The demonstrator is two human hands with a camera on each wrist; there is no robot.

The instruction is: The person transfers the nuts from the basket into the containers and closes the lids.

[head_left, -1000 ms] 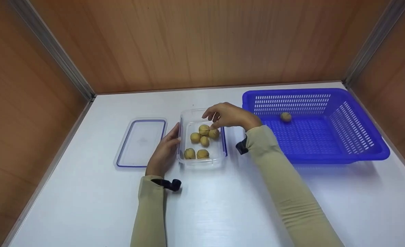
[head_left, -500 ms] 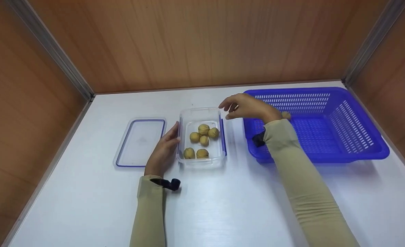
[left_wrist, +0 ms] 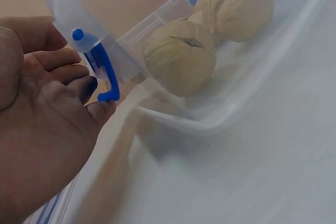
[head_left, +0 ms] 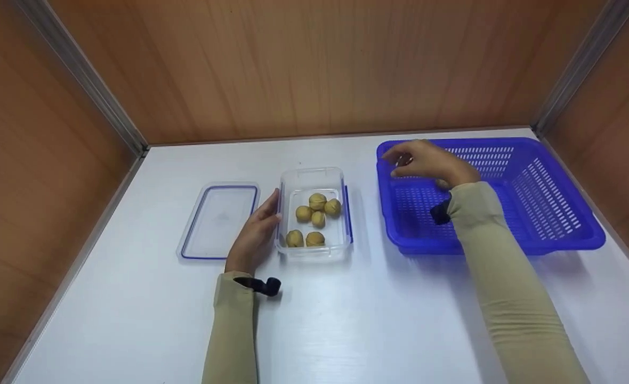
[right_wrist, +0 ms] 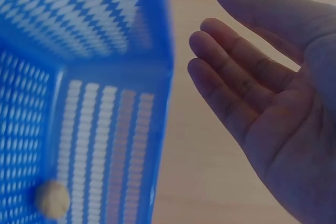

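A clear plastic container (head_left: 314,176) with blue clips holds several walnuts (head_left: 317,201) at the table's middle. My left hand (head_left: 269,213) rests flat against its left wall. In the left wrist view the left hand's fingers (left_wrist: 63,93) lie relaxed by the blue clip (left_wrist: 102,74), with a walnut (left_wrist: 178,59) just behind the wall. My right hand (head_left: 405,160) hovers over the near-left corner of the blue basket (head_left: 559,213). The right hand's fingers (right_wrist: 247,77) are spread and hold nothing. One walnut (right_wrist: 52,199) lies on the basket floor (right_wrist: 105,24).
The container's lid (head_left: 218,220) lies flat on the white table (head_left: 346,320), left of my left hand. Wooden walls close in the back and both sides. The basket fills the right rear of the table.
My right hand moved from above the container rightward to over the basket, holding nothing. The left hand and the walnuts in the container stayed still.
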